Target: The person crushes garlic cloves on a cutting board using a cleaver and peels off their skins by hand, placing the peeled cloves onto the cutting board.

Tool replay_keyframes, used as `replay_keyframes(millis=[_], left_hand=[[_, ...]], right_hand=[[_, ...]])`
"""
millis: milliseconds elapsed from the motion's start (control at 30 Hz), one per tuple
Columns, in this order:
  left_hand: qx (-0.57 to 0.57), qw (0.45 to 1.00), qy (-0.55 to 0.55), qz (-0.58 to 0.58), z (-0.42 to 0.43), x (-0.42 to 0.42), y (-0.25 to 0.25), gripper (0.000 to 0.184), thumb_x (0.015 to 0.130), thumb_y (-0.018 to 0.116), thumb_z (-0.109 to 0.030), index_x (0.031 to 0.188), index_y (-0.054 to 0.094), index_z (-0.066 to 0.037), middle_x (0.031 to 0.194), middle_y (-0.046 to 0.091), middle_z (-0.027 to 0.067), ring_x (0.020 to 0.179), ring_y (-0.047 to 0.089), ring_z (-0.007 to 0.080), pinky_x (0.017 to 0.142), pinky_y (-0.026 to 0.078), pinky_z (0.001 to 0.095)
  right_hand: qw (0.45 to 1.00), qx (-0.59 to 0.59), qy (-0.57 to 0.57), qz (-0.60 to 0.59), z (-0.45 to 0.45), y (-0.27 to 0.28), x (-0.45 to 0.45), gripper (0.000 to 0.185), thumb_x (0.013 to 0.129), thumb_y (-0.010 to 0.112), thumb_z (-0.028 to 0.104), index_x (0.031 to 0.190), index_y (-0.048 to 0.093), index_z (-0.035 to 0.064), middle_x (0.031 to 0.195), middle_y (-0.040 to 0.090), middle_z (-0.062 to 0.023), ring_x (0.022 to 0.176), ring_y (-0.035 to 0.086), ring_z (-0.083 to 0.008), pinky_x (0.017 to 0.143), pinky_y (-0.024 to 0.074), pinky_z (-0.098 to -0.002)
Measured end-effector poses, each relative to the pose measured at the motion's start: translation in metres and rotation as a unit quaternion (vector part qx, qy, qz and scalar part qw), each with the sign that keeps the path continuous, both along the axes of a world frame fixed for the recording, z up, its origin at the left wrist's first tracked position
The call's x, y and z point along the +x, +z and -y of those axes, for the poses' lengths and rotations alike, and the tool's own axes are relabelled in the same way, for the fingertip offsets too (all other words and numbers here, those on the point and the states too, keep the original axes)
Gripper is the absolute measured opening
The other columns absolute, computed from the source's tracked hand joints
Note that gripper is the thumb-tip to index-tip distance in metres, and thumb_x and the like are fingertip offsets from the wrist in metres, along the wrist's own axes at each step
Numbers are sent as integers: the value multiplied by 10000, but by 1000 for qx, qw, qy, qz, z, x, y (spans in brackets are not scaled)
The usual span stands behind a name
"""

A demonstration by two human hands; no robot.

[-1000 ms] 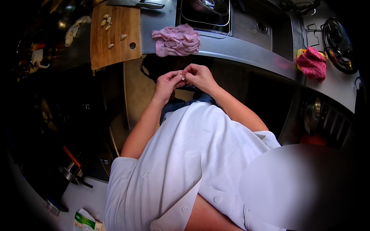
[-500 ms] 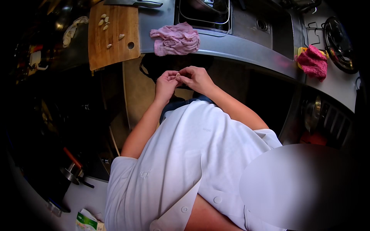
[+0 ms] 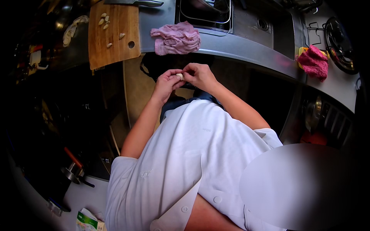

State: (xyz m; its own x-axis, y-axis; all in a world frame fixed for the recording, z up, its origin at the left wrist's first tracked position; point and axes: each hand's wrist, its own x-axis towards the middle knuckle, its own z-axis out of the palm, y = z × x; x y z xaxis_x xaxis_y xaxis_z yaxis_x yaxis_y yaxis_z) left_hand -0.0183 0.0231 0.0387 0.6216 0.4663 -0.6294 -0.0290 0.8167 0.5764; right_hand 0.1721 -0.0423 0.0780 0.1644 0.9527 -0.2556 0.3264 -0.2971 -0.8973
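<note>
Between my fingertips, in front of the counter edge, is a small whitish garlic clove [image 3: 179, 76]. My left hand [image 3: 166, 84] pinches it between thumb and fingers. My right hand [image 3: 200, 77] is closed at the clove's right side, its thumb and forefinger pressed together against it. Several pale cloves [image 3: 106, 25] lie on the wooden cutting board [image 3: 115, 46] at the upper left. A crumpled pink cloth [image 3: 177, 38] rests on the counter edge just beyond my hands.
A knife [image 3: 148, 3] lies behind the board. The metal sink [image 3: 283, 34] is at the upper right, with a dish rack [image 3: 204, 27] left of it. A dark pink cloth [image 3: 314, 63] and a black lid [image 3: 341, 44] sit on the right counter [image 3: 339, 86].
My fingers have shifted around the clove, and more of its white surface shows now. My right hand has moved slightly up and right since half a second ago.
</note>
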Motion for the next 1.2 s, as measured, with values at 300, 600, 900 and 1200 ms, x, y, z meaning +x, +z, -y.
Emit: replay_keyframes(millis=[300, 600, 900, 1200], left_hand=[[-67, 983, 156, 66, 3, -9, -30, 227, 985, 679, -4, 1207, 642, -29, 1148, 709, 102, 1060, 704, 200, 1013, 574, 313], [264, 959, 104, -22, 6, -2, -2, 349, 915, 717, 101, 1219, 613, -35, 1118, 692, 64, 994, 662, 114, 945, 555, 254], [266, 958, 108, -21, -5, -5, 20, 152, 957, 720, 33, 1093, 681, -21, 1000, 700, 7, 907, 662, 83, 856, 550, 230], [324, 900, 247, -154, -100, -74, 23, 221, 934, 763, -24, 1130, 662, -18, 980, 724, 20, 840, 669, 81, 683, 548, 233]], right_hand=[[981, 110, -39, 157, 7, -37, 1, 199, 907, 703, 65, 1104, 723, 45, 1045, 750, -158, 908, 736, -346, 765, 586, -385], [986, 126, 1, 107, 5, 8, -6, 177, 903, 724, 96, 1075, 758, 70, 979, 712, -137, 831, 714, -343, 730, 578, -398], [986, 141, 47, 69, -26, 30, -15, 142, 882, 756, 128, 989, 751, 35, 863, 694, -155, 768, 700, -340, 686, 564, -388], [933, 257, -5, 253, -175, 50, -17, 349, 868, 656, 51, 1214, 697, 70, 1128, 704, -176, 1039, 675, -373, 881, 543, -454]])
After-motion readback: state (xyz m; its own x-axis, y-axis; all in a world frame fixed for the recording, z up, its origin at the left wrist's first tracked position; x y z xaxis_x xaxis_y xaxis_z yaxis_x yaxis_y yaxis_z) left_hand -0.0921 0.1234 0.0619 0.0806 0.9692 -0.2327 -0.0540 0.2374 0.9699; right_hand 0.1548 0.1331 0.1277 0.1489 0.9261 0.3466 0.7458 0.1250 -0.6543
